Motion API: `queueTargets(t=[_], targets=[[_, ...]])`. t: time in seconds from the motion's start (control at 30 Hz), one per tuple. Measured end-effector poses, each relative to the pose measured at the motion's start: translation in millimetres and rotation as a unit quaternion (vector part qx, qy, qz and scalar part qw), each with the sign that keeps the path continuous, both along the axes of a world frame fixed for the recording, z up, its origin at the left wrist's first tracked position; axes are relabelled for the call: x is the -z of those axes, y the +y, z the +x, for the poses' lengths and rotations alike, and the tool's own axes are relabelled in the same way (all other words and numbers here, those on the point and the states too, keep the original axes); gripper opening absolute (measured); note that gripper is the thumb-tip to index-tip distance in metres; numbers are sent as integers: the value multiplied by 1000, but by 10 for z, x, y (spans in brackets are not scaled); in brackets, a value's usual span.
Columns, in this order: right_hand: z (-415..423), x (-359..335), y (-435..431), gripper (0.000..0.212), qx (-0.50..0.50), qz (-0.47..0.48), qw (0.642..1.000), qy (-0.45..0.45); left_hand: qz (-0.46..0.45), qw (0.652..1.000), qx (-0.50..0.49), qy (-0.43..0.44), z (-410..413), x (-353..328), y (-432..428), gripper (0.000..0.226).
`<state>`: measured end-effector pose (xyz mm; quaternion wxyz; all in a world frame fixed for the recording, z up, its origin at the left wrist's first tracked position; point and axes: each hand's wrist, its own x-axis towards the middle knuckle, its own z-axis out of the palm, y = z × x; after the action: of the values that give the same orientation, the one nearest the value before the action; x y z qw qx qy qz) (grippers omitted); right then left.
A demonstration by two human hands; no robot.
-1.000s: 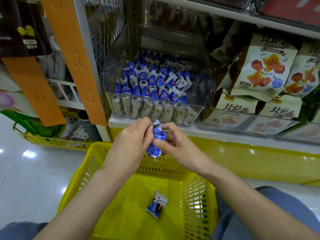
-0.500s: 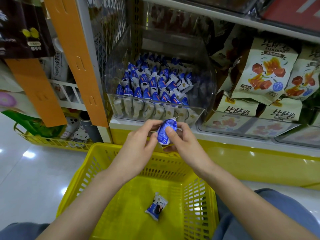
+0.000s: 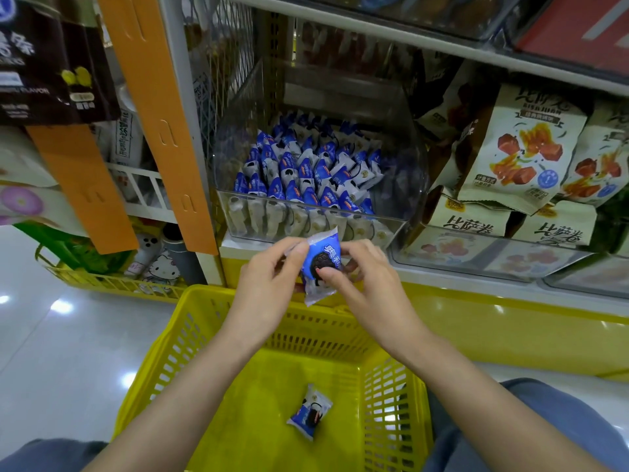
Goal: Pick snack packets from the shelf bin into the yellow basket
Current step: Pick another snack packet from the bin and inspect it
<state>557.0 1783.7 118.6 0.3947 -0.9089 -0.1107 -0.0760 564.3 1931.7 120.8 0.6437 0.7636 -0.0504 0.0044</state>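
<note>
A blue and white snack packet [image 3: 320, 262] is held upright above the far rim of the yellow basket [image 3: 170, 352]. My left hand [image 3: 269, 287] pinches its left edge and my right hand [image 3: 367, 284] pinches its right side, the printed front facing me. A second packet [image 3: 309, 415] lies on the basket floor. Behind my hands stands the clear shelf bin [image 3: 405, 185], packed with several rows of the same packets [image 3: 306, 175].
Cream snack bags [image 3: 520, 155] fill the clear bins to the right. An orange upright strip [image 3: 160, 124] and a grey shelf post stand left of the bin. A low yellow wire tray [image 3: 112, 284] with small items sits on the floor at left. My knees flank the basket.
Both hands have lifted the packet and turned it so its printed front faces me. The packet in the basket has not moved.
</note>
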Motion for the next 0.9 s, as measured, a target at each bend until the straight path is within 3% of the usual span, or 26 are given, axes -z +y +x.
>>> queueTargets(t=[0.07, 0.17, 0.23, 0.33, 0.43, 0.5, 0.67, 0.73, 0.83, 0.9], targets=[[19, -41, -26, 15, -1, 5, 1000, 11, -55, 998, -4, 30, 10, -20, -11, 25], [13, -131, 3, 11, -24, 188, 973, 131, -101, 993, -8, 64, 18, -69, -28, 28], [2, -182, 21, 12, -28, 263, 948, 178, -98, 992, -15, 73, 33, -108, -11, 32], [-10, -253, -2, 16, -45, 298, 932, 200, -35, 999, -29, 9, 82, -190, 65, 36], [32, -361, -46, 13, -30, 299, 944, 132, 119, 980, -57, -147, 185, -268, 209, 23], [124, -471, -97, 13, 5, 266, 962, 66, 227, 948, -51, -218, 275, -308, 282, 24], [559, -817, -219, 21, 106, 49, 991, -60, 390, 895, -19, -215, 510, -282, 338, 34], [811, -902, -217, 27, 137, -72, 983, -95, 413, 883, -14, -223, 566, -234, 359, 31], [1139, -921, -174, 34, 180, -234, 954, -45, 393, 888, -12, -236, 603, -189, 374, 25], [1246, -884, -146, 29, 167, -339, 926, -29, 384, 891, -7, -241, 624, -168, 378, 24]])
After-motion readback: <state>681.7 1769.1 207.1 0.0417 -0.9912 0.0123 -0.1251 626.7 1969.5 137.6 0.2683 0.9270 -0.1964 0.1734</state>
